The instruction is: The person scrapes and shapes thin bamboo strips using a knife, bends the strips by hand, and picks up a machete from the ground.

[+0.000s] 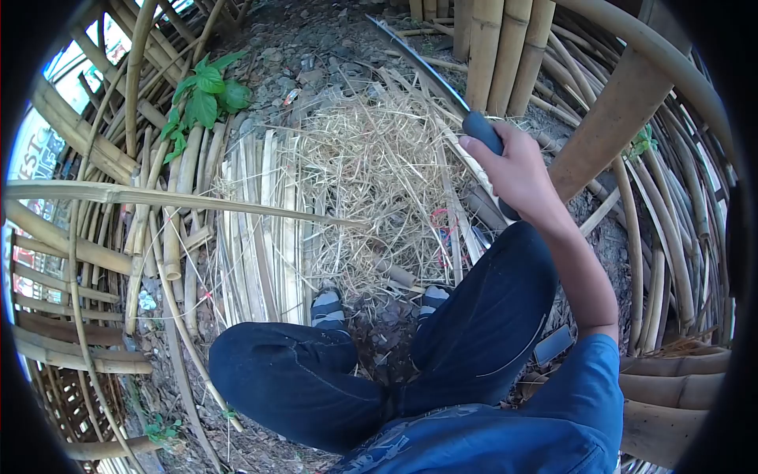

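Note:
My right hand [519,172] is closed around the dark handle of a machete [426,67]. Its long blade points up and away to the left, above the ground. My left hand does not show anywhere in the view. A long split bamboo strip [197,203] reaches in from the left edge, and its tip is over a heap of pale bamboo shavings [379,158] in front of my feet. Beside the heap, several flat bamboo slats [264,229] lie side by side. My bent knees frame the near side of the heap.
Thick bamboo poles [505,55] stand at the back right, with a wide bamboo post [612,118] nearer. More bamboo is stacked along both sides. A leafy green plant [205,95] grows at the back left. A grey flat object [553,345] lies beside my right thigh.

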Demonstrator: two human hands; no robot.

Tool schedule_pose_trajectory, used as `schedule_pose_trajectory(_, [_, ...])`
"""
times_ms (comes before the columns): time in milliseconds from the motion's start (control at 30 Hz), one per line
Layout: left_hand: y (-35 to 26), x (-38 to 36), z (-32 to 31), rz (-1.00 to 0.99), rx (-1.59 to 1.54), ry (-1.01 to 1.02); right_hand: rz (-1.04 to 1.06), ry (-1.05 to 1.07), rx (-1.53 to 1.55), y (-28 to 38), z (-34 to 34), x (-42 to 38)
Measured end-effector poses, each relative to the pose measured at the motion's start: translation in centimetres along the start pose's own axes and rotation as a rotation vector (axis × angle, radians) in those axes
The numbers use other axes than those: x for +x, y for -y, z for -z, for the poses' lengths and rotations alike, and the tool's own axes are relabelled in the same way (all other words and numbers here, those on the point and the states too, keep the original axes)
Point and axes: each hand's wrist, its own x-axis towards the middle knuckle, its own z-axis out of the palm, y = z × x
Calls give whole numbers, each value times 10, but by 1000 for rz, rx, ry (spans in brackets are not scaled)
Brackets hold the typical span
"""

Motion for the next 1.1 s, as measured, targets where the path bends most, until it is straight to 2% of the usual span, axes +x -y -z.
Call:
schedule_pose_trajectory(33, [-1,0,-4,20,2,-12,299,-228,-427,-1,0,3])
schedule_pose_trajectory(67, [-1,1,-9,42,7,-23,332,-314,-505,2,1,6])
schedule_pose_trajectory(100, [-1,1,-14,64,13,-29,352,-308,-491,6,5,8])
schedule_pose_trajectory(167, [-2,1,-22,102,30,-22,102,-107,-80,22,8,14])
schedule_pose_trajectory(200, [-3,1,-24,118,47,-13,53,22,166,30,4,8])
schedule_pose_trajectory(233, [-4,2,-24,133,71,-8,86,33,190,36,-4,1])
schedule_pose_trajectory(300, [3,45,-1,228,135,-94,-35,146,361,44,-14,-12])
schedule_pose_trajectory(367, [18,51,-3,289,327,-326,-101,247,513,41,-24,-22])
schedule_pose_trajectory(400, [20,27,-29,510,545,-533,-87,272,511,36,-30,-26])
schedule_pose_trajectory(433, [8,38,-30,496,579,-507,-76,300,511,31,-36,-29])
schedule_pose_trajectory(500, [-15,79,-34,1664,668,-563,-80,351,526,24,-40,-37])
schedule_pose_trajectory(533, [-27,85,-46,1937,116,-733,-99,368,531,23,-42,-41])
schedule_pose_trajectory(567, [-32,90,-53,2102,-500,-888,-114,376,532,22,-41,-43])
schedule_pose_trajectory(600, [-37,105,-44,1988,-1021,-1250,-125,380,541,26,-41,-46])
schedule_pose_trajectory(633, [-41,121,-36,1735,-1546,-1573,-120,360,557,20,-45,-46])
schedule_pose_trajectory(700, [-37,134,-49,1536,-1628,-1694,-94,339,546,20,-47,-47])
schedule_pose_trajectory(833, [-26,152,-66,1472,-1517,-1760,-57,312,540,20,-42,-48])
schedule_pose_trajectory(1000, [8,151,-76,1768,-1424,-1570,72,216,543,8,-41,-34])
schedule_pose_trajectory(1067, [24,137,-94,1747,-1458,-1544,101,165,499,1,-37,-35])
schedule_pose_trajectory(1100, [35,125,-110,1821,-1341,-1484,125,159,494,-1,-36,-34])
